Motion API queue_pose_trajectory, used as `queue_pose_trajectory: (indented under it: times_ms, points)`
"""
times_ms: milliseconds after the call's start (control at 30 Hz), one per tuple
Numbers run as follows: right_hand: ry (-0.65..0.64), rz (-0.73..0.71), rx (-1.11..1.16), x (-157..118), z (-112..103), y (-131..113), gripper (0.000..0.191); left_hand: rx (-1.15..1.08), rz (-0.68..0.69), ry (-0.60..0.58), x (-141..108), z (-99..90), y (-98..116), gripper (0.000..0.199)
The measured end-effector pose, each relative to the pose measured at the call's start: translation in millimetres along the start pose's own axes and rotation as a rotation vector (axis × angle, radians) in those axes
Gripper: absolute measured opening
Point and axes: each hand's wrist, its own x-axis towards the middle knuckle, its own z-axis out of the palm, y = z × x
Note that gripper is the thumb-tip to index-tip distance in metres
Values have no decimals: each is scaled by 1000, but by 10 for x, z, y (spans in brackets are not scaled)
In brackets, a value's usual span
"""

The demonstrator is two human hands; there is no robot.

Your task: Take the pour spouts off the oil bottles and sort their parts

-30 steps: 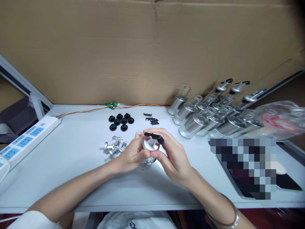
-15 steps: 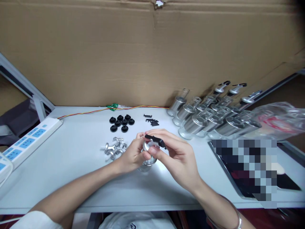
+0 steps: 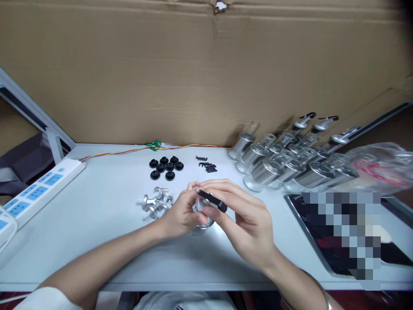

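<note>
From where I stand, the glass bottle point(image 3: 209, 224) is upright on the desk point(image 3: 129, 258), right in front of the person, under both hands. The left hand point(image 3: 180, 215) is curled nearly closed around the neck, though I can't tell whether its fingers also touch the silver pourer point(image 3: 199, 203). The right hand point(image 3: 250, 224) is partly closed, its thumb pressed to the pourer's near side and its fingers arched over the far side, beside the black flip lid point(image 3: 211, 199). The stopper below the pourer is hidden.

Fitting or adjusting this top seems to call for a still left hand low on the neck and even pressure on the metal collar, straight down the bottle's line. Pushing on the lid could bend its hinge or tip the top sideways. The silver pourer heads point(image 3: 151, 209) lie near the left wrist, so that elbow should swing little.
</note>
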Motion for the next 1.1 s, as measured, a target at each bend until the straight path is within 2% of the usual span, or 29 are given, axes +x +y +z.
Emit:
queue_pose_trajectory:
  times_ms: [167,333,433,567,733,833,1000,1100]
  points:
    - [45,204,104,8,41,-21,14,-17,20,24,8,10,-14,74]
    - [66,358,205,-10,58,-12,13,3,3,53,12,15,-53,76]
    - [98,401,263,-29,77,1,14,0,0,63,8,18,-101,76]
    - [168,465,406,-16,95,25,15,-61,6,12,2,30,-128,71]
    - [276,624,638,71,53,89,23,-105,-15,-61,11,25,-51,68]
    - [255,697,636,80,54,139,30,-134,-37,-69,26,-7,15,69]
    - [312,702,597,70,101,229,35,-324,-85,-87,66,-43,54,72]
    - [211,688,516,100,110,287,36,-440,-129,-40,100,-21,28,67]
